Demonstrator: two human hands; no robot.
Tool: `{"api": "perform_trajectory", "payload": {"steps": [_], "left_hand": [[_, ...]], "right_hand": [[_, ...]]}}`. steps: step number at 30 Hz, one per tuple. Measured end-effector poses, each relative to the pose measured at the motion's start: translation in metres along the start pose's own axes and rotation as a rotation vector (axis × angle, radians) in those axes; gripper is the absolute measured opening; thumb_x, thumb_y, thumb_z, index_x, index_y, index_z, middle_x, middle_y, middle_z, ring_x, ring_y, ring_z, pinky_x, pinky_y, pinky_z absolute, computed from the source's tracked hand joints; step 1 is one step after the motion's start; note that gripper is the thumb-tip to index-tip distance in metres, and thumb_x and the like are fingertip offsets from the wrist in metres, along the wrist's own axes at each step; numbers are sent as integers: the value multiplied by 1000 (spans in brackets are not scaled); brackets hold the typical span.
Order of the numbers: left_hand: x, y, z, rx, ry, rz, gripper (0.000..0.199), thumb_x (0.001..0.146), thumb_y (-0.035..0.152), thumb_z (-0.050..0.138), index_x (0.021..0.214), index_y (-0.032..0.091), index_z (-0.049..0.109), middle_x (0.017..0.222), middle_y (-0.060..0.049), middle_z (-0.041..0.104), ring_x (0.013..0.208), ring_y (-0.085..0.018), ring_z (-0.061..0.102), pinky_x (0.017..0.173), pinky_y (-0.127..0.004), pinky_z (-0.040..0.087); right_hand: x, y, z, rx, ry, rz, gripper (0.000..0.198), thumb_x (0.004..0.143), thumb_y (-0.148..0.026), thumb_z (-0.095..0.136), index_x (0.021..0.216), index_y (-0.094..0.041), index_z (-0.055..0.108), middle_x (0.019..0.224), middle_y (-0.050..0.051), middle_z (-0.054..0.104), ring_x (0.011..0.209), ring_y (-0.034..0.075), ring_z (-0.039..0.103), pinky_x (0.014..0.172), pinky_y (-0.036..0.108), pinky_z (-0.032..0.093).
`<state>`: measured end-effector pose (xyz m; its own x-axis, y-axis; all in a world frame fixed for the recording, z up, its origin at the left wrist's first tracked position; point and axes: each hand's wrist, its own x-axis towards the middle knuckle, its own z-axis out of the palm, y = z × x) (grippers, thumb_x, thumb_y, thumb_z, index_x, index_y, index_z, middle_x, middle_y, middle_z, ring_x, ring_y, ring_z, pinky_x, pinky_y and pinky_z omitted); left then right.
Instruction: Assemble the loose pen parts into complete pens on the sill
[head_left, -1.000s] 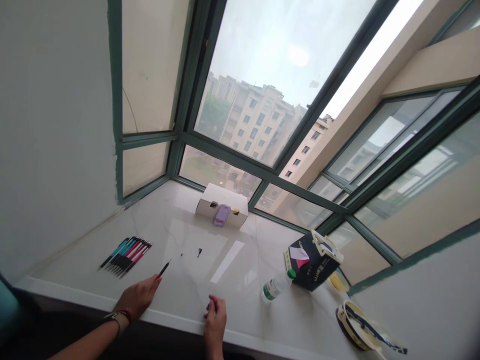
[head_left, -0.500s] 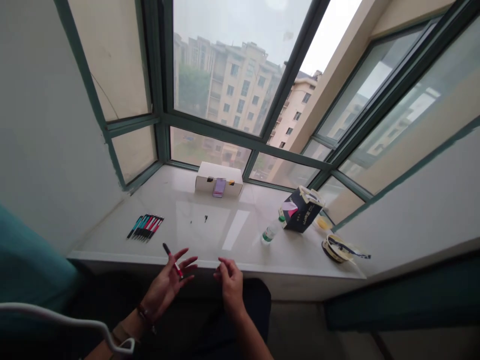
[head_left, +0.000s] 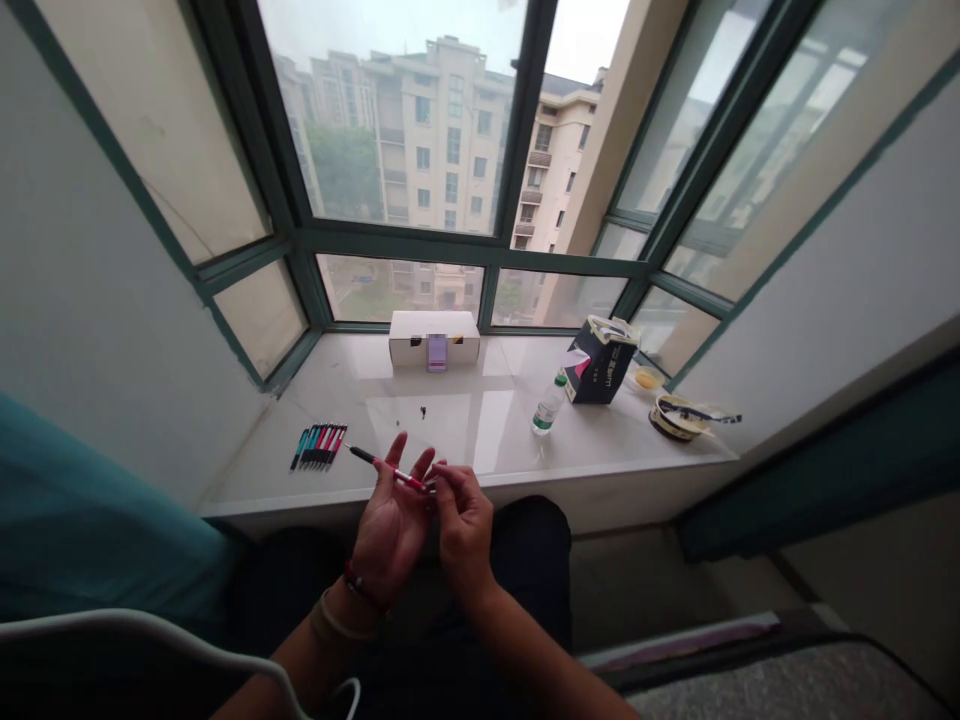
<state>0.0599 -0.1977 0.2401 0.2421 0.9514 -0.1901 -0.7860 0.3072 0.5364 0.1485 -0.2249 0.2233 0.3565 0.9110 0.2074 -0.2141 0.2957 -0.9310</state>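
My left hand (head_left: 391, 525), palm up, holds a red and black pen (head_left: 405, 478) between thumb and fingers, its dark grip end pointing up and left. At the pen's other end, the fingertips of my right hand (head_left: 461, 515) are pinched together. What sits in that pinch is too small to make out. Beyond my left hand, a row of several pens (head_left: 319, 446) in blue, red and black lies on the white sill (head_left: 495, 455). Small black bits (head_left: 423, 411) lie further back on the sill.
A white box (head_left: 420, 328) stands near the window with a purple phone-like thing (head_left: 437, 353) against its front. To the right are a bottle with a green cap (head_left: 548, 408), a dark paper bag (head_left: 602, 365) and a round container (head_left: 675, 418). A white cable (head_left: 150, 622) crosses the lower left.
My right hand's pinched fingers have come to the pen's end, and the two hands now meet. The pen has tilted flatter in my left hand. The camera view has shifted.
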Motion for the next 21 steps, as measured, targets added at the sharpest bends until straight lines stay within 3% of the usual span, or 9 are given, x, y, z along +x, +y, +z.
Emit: {"api": "perform_trajectory", "payload": {"steps": [3, 13, 21], "left_hand": [[-7, -1, 18, 38, -41, 18, 41, 99, 52, 41, 138, 43, 48, 112, -1, 68, 98, -15, 67, 88, -32, 56], [-37, -8, 67, 158, -85, 141, 39, 99, 55, 37, 134, 46, 51, 108, 2, 69, 102, -14, 68, 93, -32, 54], [-49, -25, 51, 145, -100, 232, 40, 99, 56, 36, 136, 48, 48, 114, 3, 68, 103, -13, 68, 93, -31, 53]], "right_hand": [[-5, -15, -4, 8, 84, -69, 20, 92, -35, 62, 101, -23, 74, 104, 6, 65, 100, 20, 63, 86, 31, 54], [-24, -58, -9, 145, 197, -108, 19, 91, -35, 62, 99, -21, 73, 97, 6, 66, 89, 18, 65, 82, 31, 56], [-40, -46, -19, 155, 135, -105, 19, 91, -35, 63, 100, -21, 72, 100, 6, 66, 92, 19, 66, 84, 32, 56]]}}
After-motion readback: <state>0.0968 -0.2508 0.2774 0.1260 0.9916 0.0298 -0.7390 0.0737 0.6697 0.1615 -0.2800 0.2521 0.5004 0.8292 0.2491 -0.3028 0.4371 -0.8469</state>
